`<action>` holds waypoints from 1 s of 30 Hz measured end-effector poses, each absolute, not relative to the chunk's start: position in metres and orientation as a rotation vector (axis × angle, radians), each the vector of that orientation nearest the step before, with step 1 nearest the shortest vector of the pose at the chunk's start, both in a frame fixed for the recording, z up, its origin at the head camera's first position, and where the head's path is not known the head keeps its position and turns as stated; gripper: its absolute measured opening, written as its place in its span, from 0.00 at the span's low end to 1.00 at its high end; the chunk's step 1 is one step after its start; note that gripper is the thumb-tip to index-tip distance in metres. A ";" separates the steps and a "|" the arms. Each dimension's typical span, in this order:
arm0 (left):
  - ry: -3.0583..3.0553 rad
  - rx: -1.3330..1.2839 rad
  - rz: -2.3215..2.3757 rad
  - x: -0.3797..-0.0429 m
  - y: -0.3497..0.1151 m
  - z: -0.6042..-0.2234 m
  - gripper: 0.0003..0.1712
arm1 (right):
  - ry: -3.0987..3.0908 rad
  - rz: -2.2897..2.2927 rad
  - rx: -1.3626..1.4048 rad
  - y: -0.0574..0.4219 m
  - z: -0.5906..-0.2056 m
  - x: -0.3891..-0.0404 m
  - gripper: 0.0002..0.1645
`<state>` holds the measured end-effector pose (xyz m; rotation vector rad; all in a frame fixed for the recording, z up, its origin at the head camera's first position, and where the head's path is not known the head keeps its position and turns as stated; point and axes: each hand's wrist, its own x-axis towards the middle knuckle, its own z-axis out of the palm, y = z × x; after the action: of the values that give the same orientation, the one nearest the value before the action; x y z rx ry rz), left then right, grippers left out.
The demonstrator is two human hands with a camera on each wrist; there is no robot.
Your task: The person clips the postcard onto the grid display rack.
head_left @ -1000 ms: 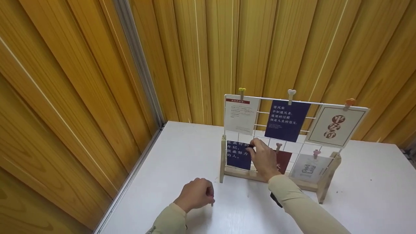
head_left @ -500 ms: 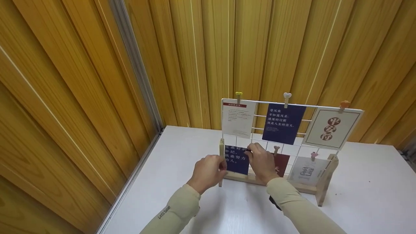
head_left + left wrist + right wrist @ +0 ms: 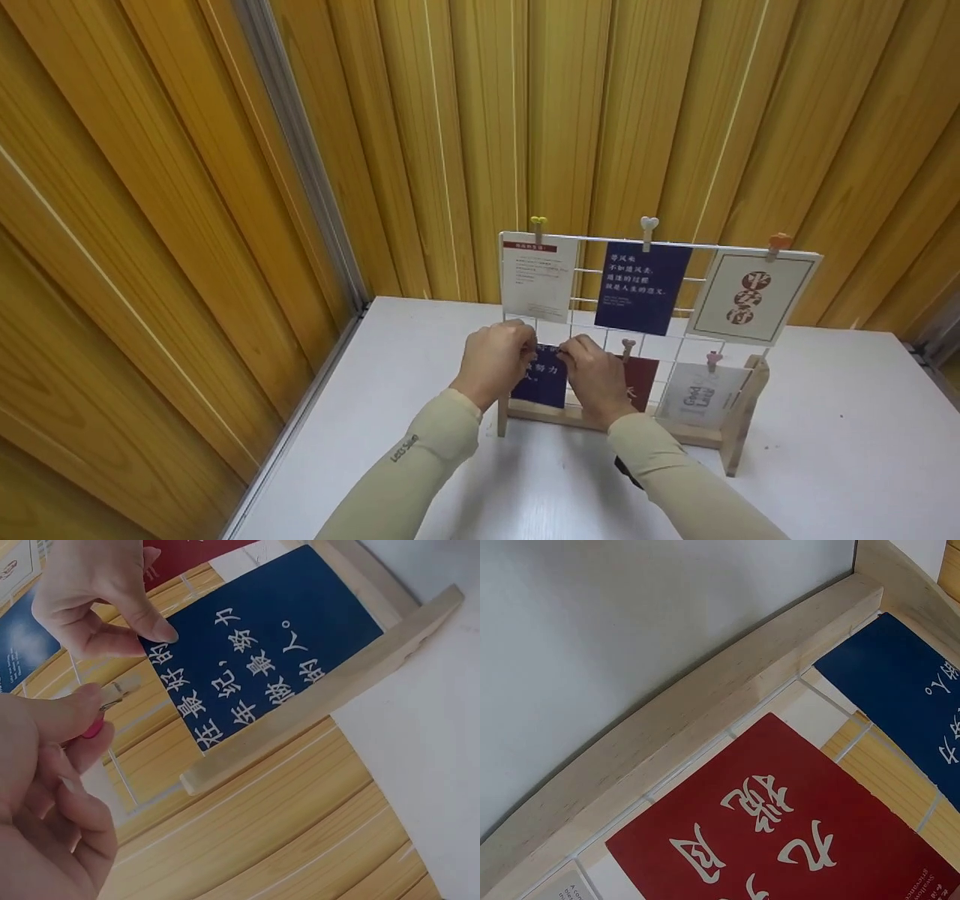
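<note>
At the lower left of a white wire grid rack [image 3: 592,239], a dark blue card [image 3: 266,630] with white characters lies against the grid. My right hand [image 3: 598,381] pinches it at its upper right corner, thumb on the front. My left hand [image 3: 491,365] pinches a small wooden clothespin [image 3: 111,696] with a pink knob; its tip points toward the card's top edge, a short gap away in the left wrist view. The right wrist view holds the blue card's lower part but hides my right hand.
A red card [image 3: 780,817] hangs beside the blue one, with a pale "Good Luck" card [image 3: 694,397] farther right. Three cards hang along the top under clothespins. The rack's wooden base [image 3: 682,712] stands on a white table [image 3: 397,360] before wood-panelled walls.
My left hand has risen from low over the table to the blue card's top edge, bringing the clothespin. My right hand keeps its pinch on the card. The view has shifted slightly.
</note>
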<state>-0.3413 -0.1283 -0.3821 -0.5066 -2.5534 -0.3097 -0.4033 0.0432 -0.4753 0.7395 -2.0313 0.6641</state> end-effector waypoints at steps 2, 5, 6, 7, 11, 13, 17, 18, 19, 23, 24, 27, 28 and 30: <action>-2.551 -0.524 -0.280 -0.346 -0.126 -0.379 0.04 | -2.038 0.652 0.737 0.044 -0.475 -0.403 0.10; -2.549 -0.546 -0.239 -0.352 -0.124 -0.375 0.03 | -2.041 0.645 0.745 0.044 -0.475 -0.403 0.09; -2.545 -0.555 -0.225 -0.354 -0.124 -0.374 0.03 | -2.041 0.644 0.751 0.044 -0.474 -0.403 0.09; -2.539 -0.566 -0.214 -0.355 -0.124 -0.373 0.03 | -2.041 0.643 0.758 0.044 -0.474 -0.403 0.09; -2.510 -0.622 -0.150 -0.361 -0.123 -0.372 0.06 | -2.038 0.638 0.790 0.044 -0.473 -0.403 0.10; -2.510 -0.645 -0.124 -0.363 -0.122 -0.373 0.08 | -2.036 0.627 0.796 0.044 -0.472 -0.404 0.11; -2.509 -0.671 -0.041 -0.369 -0.120 -0.373 0.08 | -2.027 0.604 0.807 0.045 -0.469 -0.405 0.13; -2.509 -0.677 -0.023 -0.370 -0.119 -0.374 0.08 | -2.025 0.598 0.809 0.045 -0.469 -0.405 0.14; -2.507 -0.683 -0.007 -0.371 -0.119 -0.375 0.08 | -2.023 0.595 0.812 0.045 -0.468 -0.405 0.14; -2.512 -0.687 0.027 -0.373 -0.116 -0.378 0.09 | -2.029 0.589 0.810 0.045 -0.468 -0.405 0.14; -2.515 -0.683 0.034 -0.374 -0.116 -0.380 0.09 | -2.033 0.589 0.809 0.045 -0.468 -0.405 0.14; -2.514 -0.664 0.060 -0.375 -0.115 -0.384 0.08 | -2.048 0.594 0.800 0.046 -0.469 -0.405 0.13; -2.511 -0.658 0.070 -0.376 -0.114 -0.385 0.08 | -2.052 0.595 0.797 0.046 -0.469 -0.405 0.13; -2.511 -0.645 0.093 -0.376 -0.114 -0.388 0.08 | -2.055 0.594 0.794 0.046 -0.469 -0.405 0.13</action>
<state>-0.3764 -0.1137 -0.3876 -0.6446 -2.5108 0.0932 -0.4049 0.0459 -0.4694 0.7940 -2.0545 0.5939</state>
